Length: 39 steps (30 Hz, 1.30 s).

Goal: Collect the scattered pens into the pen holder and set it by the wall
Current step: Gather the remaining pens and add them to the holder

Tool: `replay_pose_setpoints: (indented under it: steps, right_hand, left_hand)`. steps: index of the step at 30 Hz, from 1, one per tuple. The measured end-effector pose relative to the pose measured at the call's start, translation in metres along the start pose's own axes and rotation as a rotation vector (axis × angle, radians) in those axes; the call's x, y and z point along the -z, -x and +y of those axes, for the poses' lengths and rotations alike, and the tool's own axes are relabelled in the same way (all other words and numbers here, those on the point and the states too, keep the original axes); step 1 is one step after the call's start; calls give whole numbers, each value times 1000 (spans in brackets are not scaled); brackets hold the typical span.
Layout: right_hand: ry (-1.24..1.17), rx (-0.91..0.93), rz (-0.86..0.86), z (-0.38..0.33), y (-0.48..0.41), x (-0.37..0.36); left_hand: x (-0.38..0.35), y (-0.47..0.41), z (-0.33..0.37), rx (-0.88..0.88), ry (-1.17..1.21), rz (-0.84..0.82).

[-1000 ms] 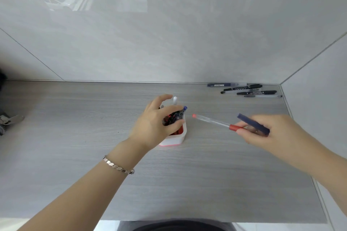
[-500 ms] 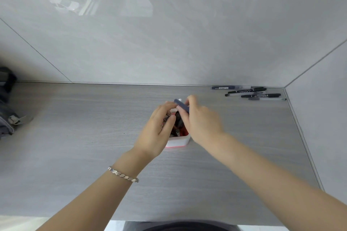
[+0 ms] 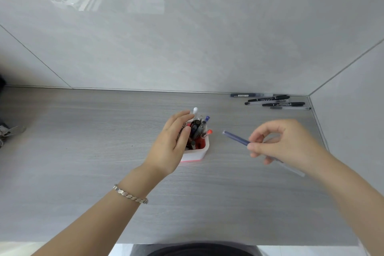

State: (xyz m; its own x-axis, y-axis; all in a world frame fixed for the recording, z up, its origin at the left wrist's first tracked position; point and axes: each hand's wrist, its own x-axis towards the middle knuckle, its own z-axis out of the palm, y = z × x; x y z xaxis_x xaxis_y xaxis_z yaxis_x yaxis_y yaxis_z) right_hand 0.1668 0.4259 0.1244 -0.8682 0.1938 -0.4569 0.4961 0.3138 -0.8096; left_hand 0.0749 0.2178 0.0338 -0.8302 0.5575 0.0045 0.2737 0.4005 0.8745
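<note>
A white pen holder (image 3: 197,153) with a red inside stands mid-table, filled with several pens; a red-capped pen (image 3: 206,133) leans out at its right. My left hand (image 3: 172,143) grips the holder's left side, fingers over the rim. To the right, my right hand (image 3: 282,141) pinches a dark blue pen (image 3: 235,137) above the table, its tip pointing left toward the holder. A clear pen barrel (image 3: 291,169) sticks out below that hand. Several scattered pens (image 3: 274,102) lie in the far right corner by the wall.
The grey wooden table (image 3: 83,151) meets a glossy grey wall at the back and a side wall (image 3: 353,110) on the right. A dark object with a metal clip (image 3: 8,131) sits at the left edge. The table's front edge runs along the bottom.
The red-capped pen went into the holder. My right hand has pulled back to the right, away from the holder, still gripping the dark blue pen. My left hand stayed on the holder.
</note>
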Motion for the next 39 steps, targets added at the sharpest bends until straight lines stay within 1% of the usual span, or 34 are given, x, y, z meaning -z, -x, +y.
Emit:
replay_pose_setpoints:
  steps: [5,8,10,12,13,14,17,18,19,20,22,24,27,29,30,32,34,36,37,39]
  right_hand:
    - [320,3,-57,-13,-17,-24]
    - [506,50,-193,-22,-29,-42]
    - [503,86,-254,-26,-32,-43]
    - [338,103,-263,-28,-31,-35]
    - [253,127,-233,-29,-30,-31]
    - [196,162,-160,-29,-30,-30]
    - [95,309,223,-17,-33,-48]
    - [112,371,333,-10,-35,-60]
    - [187,438,415,-4,-39,-72]
    - [296,496,458,3,-43,-84]
    - [491,569,466,19,-53,-103]
    - [596,540,425,30,-57,-114]
    - [597,525,297,46,-50,-115]
    - [523,542,134,54,-43,-97]
    - [487,532,109,57,-43,-80]
    - [487,454,201,72,-55,-36]
    - [589,260,322,96,-80,17]
    - [721,25,366,119,-102,65]
    - [781,-59,375,128,-111,84]
    - [895,-142,358,140,-125,109]
  left_hand:
    - [-2,-1,-2,-17,-6,23]
    - [-2,-1,-2,-27,0,39]
    - [-1,-1,-2,-30,-10,38]
    - [0,-1,-1,-31,-17,37]
    - [-1,-1,-1,-25,-18,37]
    - [-1,-1,-1,-19,-19,37]
    - [-3,0,0,-8,-12,48]
    - [-3,0,0,-5,-6,51]
    - [-3,1,1,2,5,52]
    - [-3,1,3,16,21,51]
    - [-1,2,7,44,46,34]
    - [3,3,10,85,76,-21]
    - [12,5,9,170,141,-108]
    - [18,4,6,162,77,-140]
    - [19,3,4,140,1,-173]
    - [17,0,3,76,-194,-220]
    - [12,-4,5,27,-306,-178]
    - [9,-7,6,16,-311,-126]
    - [8,-7,5,26,-303,-123]
    - [7,-9,4,29,-298,-120]
